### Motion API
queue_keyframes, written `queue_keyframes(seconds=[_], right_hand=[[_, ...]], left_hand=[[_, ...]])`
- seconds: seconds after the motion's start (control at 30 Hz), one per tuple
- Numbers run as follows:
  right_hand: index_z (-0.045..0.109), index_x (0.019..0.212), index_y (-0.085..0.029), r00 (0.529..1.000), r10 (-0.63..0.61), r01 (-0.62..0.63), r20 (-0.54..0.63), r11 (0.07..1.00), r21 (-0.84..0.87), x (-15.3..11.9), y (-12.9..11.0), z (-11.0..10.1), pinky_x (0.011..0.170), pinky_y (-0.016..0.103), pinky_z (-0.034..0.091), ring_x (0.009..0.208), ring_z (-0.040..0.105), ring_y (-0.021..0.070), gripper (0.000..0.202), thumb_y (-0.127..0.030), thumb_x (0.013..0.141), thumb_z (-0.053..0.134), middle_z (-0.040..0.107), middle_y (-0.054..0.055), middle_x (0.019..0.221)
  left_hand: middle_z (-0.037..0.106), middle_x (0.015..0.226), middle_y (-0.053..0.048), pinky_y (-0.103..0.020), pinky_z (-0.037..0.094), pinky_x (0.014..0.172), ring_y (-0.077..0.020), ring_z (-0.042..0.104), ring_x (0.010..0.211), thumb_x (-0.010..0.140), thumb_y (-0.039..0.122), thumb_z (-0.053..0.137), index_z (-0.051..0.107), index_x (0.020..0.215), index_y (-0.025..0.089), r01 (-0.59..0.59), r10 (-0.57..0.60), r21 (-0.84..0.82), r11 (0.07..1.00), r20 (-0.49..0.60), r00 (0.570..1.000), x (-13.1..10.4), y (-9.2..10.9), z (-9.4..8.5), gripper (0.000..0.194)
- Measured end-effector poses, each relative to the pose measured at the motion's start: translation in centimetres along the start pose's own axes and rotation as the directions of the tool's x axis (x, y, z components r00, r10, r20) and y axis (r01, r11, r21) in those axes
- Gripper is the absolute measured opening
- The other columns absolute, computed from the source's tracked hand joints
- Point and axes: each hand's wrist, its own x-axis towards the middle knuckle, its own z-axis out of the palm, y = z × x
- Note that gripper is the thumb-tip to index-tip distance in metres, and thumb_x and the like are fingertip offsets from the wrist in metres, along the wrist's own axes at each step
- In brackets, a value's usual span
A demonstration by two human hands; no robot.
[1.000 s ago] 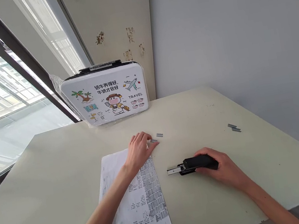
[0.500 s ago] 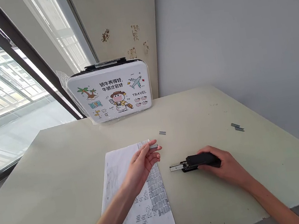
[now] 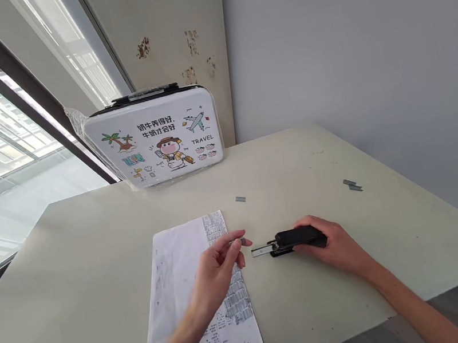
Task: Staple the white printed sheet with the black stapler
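Observation:
My left hand (image 3: 217, 263) pinches a small strip of staples (image 3: 240, 241) between thumb and fingers, above the right edge of a printed paper (image 3: 184, 271). Wrapped round a black stapler (image 3: 298, 239) from the right, my right hand (image 3: 331, 242) holds it on its side of the table. The stapler's metal tray sticks out to the left, its tip close to my left fingertips but apart from them.
A white case (image 3: 159, 142) with cartoon prints, partly in clear plastic, stands at the back of the table (image 3: 82, 264). One staple strip (image 3: 240, 199) lies beyond my left hand; two more (image 3: 353, 185) lie at the right. A window is at the left, a wall behind.
My left hand has turned and come lower, nearer the stapler's tray, with the staple strip still pinched. The whole view has shifted slightly; the stapler remains in my right hand.

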Motion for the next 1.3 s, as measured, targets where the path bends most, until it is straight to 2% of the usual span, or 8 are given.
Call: queue_keyframes(seconds=[0.13, 0.23, 0.37, 0.47, 0.6, 0.73, 1.17, 1.3], right_hand=[[0.066, 0.109, -0.03, 1.0, -0.02, 0.02, -0.016, 1.0, -0.01, 0.1, 0.2, 0.0, 0.075, 0.032, 0.052, 0.086, 0.067, 0.022, 0.032, -0.058, 0.092, 0.069, 0.074, 0.002, 0.101], [0.067, 0.11, -0.03, 0.999, -0.032, 0.032, -0.021, 0.999, -0.019, 0.1, 0.5, 0.1, 0.078, 0.033, 0.052, 0.089, 0.067, 0.0228, 0.032, -0.057, 0.093, 0.068, 0.074, 0.003, 0.102], [0.067, 0.108, -0.03, 0.999, -0.047, 0.046, -0.025, 0.999, -0.029, 0.3, 0.6, 0.1, 0.077, 0.032, 0.053, 0.089, 0.067, 0.0225, 0.032, -0.057, 0.092, 0.069, 0.073, 0.002, 0.101], [0.066, 0.109, -0.029, 0.998, -0.053, 0.052, -0.025, 0.998, -0.026, 0.3, 0.5, 0.1, 0.078, 0.033, 0.053, 0.09, 0.067, 0.0228, 0.032, -0.057, 0.093, 0.068, 0.074, 0.003, 0.102], [0.066, 0.11, -0.029, 0.998, -0.053, 0.053, -0.024, 0.998, -0.025, 0.1, 0.5, 0.0, 0.079, 0.033, 0.052, 0.091, 0.067, 0.0233, 0.031, -0.056, 0.094, 0.067, 0.074, 0.004, 0.104], [0.066, 0.112, -0.029, 0.999, -0.046, 0.046, -0.016, 0.999, -0.008, 0.1, 0.5, -0.2, 0.078, 0.033, 0.053, 0.092, 0.067, 0.023, 0.031, -0.055, 0.094, 0.068, 0.074, 0.004, 0.105], [0.065, 0.112, -0.03, 1.0, -0.02, 0.02, -0.006, 1.0, 0.011, 0.1, 0.4, -0.1, 0.081, 0.035, 0.053, 0.093, 0.067, 0.0242, 0.031, -0.055, 0.093, 0.069, 0.073, 0.003, 0.105], [0.066, 0.113, -0.03, 1.0, -0.008, 0.008, -0.001, 0.999, 0.042, 0.1, 0.3, -0.3, 0.084, 0.036, 0.053, 0.094, 0.067, 0.0245, 0.034, -0.056, 0.092, 0.07, 0.073, 0.004, 0.107]], left_hand=[[0.075, 0.082, -0.004, -0.039, 0.056, 0.083, -0.0228, 0.071, 0.087, 0.101, 0.048, 0.061, 0.068, 0.122, 0.023, -0.094, 0.095, 0.027, 0.995, -0.024, 0.995, 0.0, -0.6, 1.3, 0.034], [0.078, 0.086, -0.006, -0.04, 0.057, 0.084, -0.0223, 0.072, 0.084, 0.1, 0.047, 0.063, 0.07, 0.112, 0.022, -0.081, 0.081, 0.024, 0.996, -0.008, 0.997, 0.2, -0.7, 1.7, 0.029], [0.08, 0.092, -0.006, -0.041, 0.057, 0.088, -0.0233, 0.073, 0.087, 0.099, 0.048, 0.064, 0.07, 0.117, 0.023, -0.049, 0.049, 0.005, 0.999, 0.012, 0.999, 0.3, -0.8, 1.7, 0.032], [0.08, 0.089, -0.004, -0.039, 0.057, 0.085, -0.0238, 0.073, 0.087, 0.098, 0.049, 0.064, 0.074, 0.116, 0.026, -0.052, 0.056, 0.142, 0.988, -0.026, 0.998, 0.4, -0.9, 1.7, 0.03], [0.077, 0.101, -0.004, -0.035, 0.056, 0.076, -0.0231, 0.071, 0.088, 0.096, 0.046, 0.069, 0.08, 0.108, 0.03, -0.21, 0.235, 0.383, 0.899, -0.019, 0.972, 0.7, -1.5, 1.6, 0.022], [0.071, 0.114, -0.005, -0.036, 0.057, 0.085, -0.0231, 0.067, 0.103, 0.102, 0.041, 0.063, 0.078, 0.112, 0.031, -0.374, 0.397, 0.514, 0.772, 0.07, 0.915, 1.1, -2.3, 1.7, 0.02], [0.071, 0.113, -0.005, -0.039, 0.057, 0.091, -0.0221, 0.066, 0.102, 0.105, 0.035, 0.059, 0.074, 0.116, 0.027, -0.441, 0.437, 0.587, 0.679, 0.159, 0.885, 1.2, -2.6, 2.7, 0.02], [0.073, 0.111, -0.005, -0.04, 0.056, 0.091, -0.0234, 0.065, 0.102, 0.104, 0.037, 0.063, 0.074, 0.117, 0.025, -0.491, 0.471, 0.597, 0.634, 0.205, 0.858, 1.5, -2.7, 1.5, 0.021]])
